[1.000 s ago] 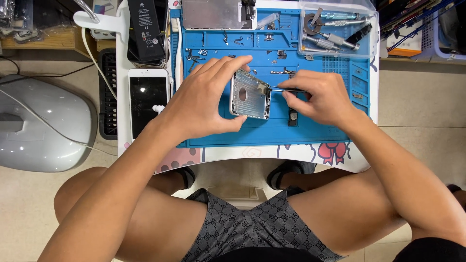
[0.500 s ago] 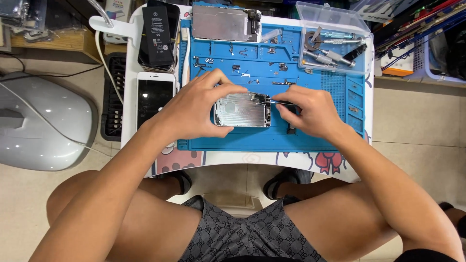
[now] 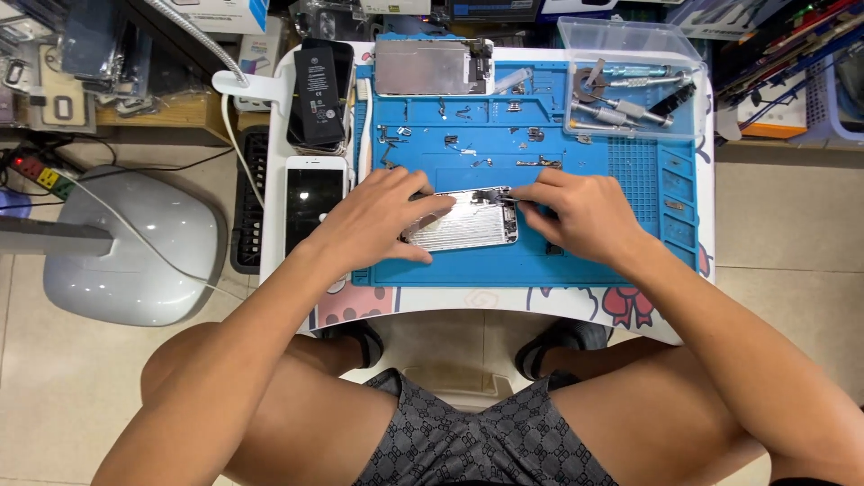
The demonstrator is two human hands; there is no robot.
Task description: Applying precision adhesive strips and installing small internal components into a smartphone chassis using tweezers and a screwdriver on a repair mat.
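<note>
A silver opened phone body lies flat on the blue work mat. My left hand rests on its left end, fingers and thumb pressing it down. My right hand sits at the phone's right edge and pinches a thin dark tool whose tip touches the phone's upper right corner. Several small screws and metal parts are scattered on the mat above the phone.
A white phone lies left of the mat, a black battery pack above it. A silver screen panel sits at the mat's top. A clear tray with screwdrivers stands top right. A grey lamp base is on the floor left.
The phone body went from tilted up on edge to lying flat on the mat. Both hands came down with it, and the view shifted so the table sits higher.
</note>
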